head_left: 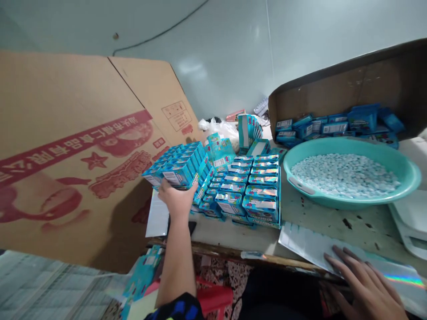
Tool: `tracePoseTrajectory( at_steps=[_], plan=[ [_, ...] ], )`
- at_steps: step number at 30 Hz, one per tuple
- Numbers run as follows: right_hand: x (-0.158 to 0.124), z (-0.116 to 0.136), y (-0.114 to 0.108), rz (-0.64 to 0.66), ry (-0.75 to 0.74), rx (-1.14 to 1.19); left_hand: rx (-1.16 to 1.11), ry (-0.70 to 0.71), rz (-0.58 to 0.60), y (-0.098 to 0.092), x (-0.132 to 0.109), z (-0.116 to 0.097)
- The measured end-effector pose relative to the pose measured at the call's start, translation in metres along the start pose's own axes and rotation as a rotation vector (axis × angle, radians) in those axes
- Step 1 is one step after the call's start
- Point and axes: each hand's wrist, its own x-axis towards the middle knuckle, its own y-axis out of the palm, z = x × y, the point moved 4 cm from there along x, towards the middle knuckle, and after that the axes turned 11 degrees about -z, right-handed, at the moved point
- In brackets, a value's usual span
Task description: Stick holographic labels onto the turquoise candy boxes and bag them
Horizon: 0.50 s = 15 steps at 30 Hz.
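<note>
Packing workshop, by the look of it. Oval turquoise plastic basin [353, 202] holds small pale-blue pieces [343, 175]. Left of it, rows of small blue printed boxes [231, 187]; behind it, brown open cardboard carton [333, 94] of blue packs [363, 120]; under it, scuffed pale-green worktop [310, 214].

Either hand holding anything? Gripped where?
Left hand grips a block of blue boxes at its near end, low down. Right hand lies on silvery sheeting; whether it pinches it can't be told.

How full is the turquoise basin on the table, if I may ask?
Partly filled: small pale pieces cover the bottom of the basin, while its bare inner wall shows above them.
</note>
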Motion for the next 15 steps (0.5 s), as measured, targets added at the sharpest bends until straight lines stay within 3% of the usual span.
tracePoseTrajectory(
  at_steps=[4,11,15],
  plan=[
    [-0.001,-0.001,0.0,0.011,0.002,0.006,-0.135,0.018,0.122,0.006,-0.007,-0.005],
    [0.008,0.007,-0.007,0.03,-0.012,-0.005,-0.285,0.327,0.088,0.037,-0.031,-0.028],
    [0.008,0.008,-0.007,0.034,-0.023,-0.032,-0.379,0.26,0.027,0.044,-0.04,-0.041]
  ],
)
